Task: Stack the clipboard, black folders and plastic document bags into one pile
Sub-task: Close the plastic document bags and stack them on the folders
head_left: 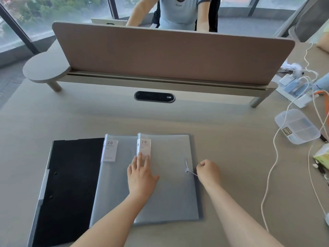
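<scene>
A black folder [71,184] lies at the left of the desk. Beside it a grey plastic document bag [112,184] with a "20 pockets" label overlaps the folder's right edge. A second grey document bag [170,189] with the same label lies on top at the right. My left hand [140,175] rests flat on this upper bag, fingers straight, near its label. My right hand [207,171] is curled at the bag's right edge, pinching the thin elastic cord [191,172] of its closure. No clipboard can be made out.
A desk divider panel [170,56] stands across the back, with a person seated behind it. A cable port [154,97] sits in the desk. At the right are a clear plastic box [297,127], white cables [274,157], chargers and a tissue pack [322,155].
</scene>
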`<state>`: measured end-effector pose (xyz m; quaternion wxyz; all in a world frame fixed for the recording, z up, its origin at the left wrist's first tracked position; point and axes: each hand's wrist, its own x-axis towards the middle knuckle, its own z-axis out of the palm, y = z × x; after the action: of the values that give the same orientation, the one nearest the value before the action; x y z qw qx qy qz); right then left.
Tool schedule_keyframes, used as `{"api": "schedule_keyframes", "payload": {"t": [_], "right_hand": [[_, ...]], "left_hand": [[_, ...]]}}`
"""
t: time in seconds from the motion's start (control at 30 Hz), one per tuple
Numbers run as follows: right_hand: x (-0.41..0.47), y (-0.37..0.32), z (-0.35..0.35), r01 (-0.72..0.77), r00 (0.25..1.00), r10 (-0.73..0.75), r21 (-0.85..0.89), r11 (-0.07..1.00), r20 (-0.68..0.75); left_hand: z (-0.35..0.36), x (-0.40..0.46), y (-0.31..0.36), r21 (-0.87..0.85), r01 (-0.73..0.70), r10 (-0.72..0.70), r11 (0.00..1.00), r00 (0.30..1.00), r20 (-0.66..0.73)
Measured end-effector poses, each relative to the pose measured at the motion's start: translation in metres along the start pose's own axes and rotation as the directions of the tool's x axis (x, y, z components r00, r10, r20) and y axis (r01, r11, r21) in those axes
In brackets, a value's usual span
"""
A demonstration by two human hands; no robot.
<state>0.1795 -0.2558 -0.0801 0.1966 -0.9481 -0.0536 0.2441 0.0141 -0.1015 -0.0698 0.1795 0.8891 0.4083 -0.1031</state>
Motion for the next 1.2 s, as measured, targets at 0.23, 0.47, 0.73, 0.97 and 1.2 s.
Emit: {"api": "schedule_keyframes", "payload": {"t": [0.23,0.47,0.73,0.97,1.2], "right_hand": [[-0.009,-0.015,-0.003,-0.06,0.993,0.058,0.019,0.998,0.105],[-0.01,-0.014,-0.001,-0.089,0.992,0.077,0.122,0.989,0.098],[-0.031,-0.049,0.031,-0.168,0.968,0.06,0.449,0.878,0.244],[-0.053,-0.072,0.052,-0.041,0.976,-0.021,0.272,0.961,0.218],[-0.065,-0.081,0.066,-0.019,0.976,-0.025,0.2,0.98,0.215]], "left_hand": [[-0.012,0.003,-0.011,-0.499,0.385,-0.354,0.776,0.921,0.161],[-0.019,0.005,-0.023,-0.786,0.375,-0.344,0.49,0.913,0.221],[-0.055,-0.008,-0.054,-0.932,0.187,-0.284,0.309,0.954,0.097],[-0.065,0.0,-0.104,-0.884,0.211,-0.378,0.418,0.925,0.042],[-0.05,0.006,-0.123,-0.704,0.317,-0.407,0.635,0.912,0.044]]}}
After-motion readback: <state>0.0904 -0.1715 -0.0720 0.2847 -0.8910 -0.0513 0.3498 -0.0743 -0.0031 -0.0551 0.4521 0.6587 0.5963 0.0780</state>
